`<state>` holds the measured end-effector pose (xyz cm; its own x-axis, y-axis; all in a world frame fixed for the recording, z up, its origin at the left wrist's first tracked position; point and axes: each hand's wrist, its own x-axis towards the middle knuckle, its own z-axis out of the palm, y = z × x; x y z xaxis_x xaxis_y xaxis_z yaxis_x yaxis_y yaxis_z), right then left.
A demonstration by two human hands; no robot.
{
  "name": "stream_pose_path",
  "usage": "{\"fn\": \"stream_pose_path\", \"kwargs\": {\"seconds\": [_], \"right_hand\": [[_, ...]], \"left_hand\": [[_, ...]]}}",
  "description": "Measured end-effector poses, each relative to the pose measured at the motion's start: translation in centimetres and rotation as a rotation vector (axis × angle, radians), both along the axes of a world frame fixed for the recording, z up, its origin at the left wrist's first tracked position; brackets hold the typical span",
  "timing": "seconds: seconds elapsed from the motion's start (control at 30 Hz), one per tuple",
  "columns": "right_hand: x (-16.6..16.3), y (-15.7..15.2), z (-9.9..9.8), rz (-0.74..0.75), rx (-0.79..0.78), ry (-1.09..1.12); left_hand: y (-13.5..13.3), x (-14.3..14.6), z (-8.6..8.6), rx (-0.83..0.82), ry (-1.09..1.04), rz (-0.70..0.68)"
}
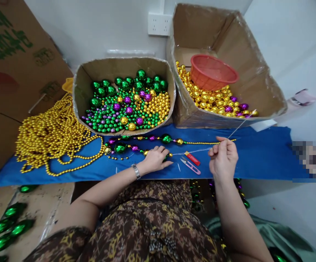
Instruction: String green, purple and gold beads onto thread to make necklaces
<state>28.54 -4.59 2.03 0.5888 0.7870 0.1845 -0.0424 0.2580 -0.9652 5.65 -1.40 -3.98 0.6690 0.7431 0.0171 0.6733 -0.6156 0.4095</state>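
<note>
**Near row of beads runs sideways, thread strung between my two hands**

The bead strand (134, 148) lies across the tabletop (267, 156), its long axis roughly parallel to the near edge. My left hand (158, 160) is right on its right-hand end, palm down, thumb stuck out to the side, so that's the nearer one by far. The white thread (193, 150) leaves that end and heads right to my right hand (225, 156), which sits well apart from the beads, fingers curled in and pinching it. Pink snips (191, 166) and a red lighter (192, 158) are between my hands, toward the near edge.

Stuff I can't make out: my left fingers cover the last beads, so no clue whether I'm gripping or just pinning them. The pinch on the right is tucked behind my knuckles, and I can't tell if the pale line slanting up from it is all thread or partly a needle. At the left, the near row runs up to the gold bead strings (48, 131); whether it joins the far row there, dunno. The tabletop's right end is pixelated.
</note>
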Motion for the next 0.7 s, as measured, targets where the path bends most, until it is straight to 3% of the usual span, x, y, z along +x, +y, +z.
{"fn": "stream_pose_path", "kwargs": {"seconds": [0.27, 0.5, 0.7], "right_hand": [[0.3, 0.0, 0.1, -0.025, 0.015, -0.032], [0.8, 0.0, 0.3, -0.049, 0.019, -0.036], [1.7, 0.3, -0.1, -0.062, 0.01, -0.034]], "left_hand": [[-0.2, -3.0, 1.2, 0.107, 0.078, -0.028], [0.2, -4.6, 0.7, 0.125, 0.275, 0.0], [-0.2, -5.9, 0.4, 0.172, 0.27, 0.014]]}}
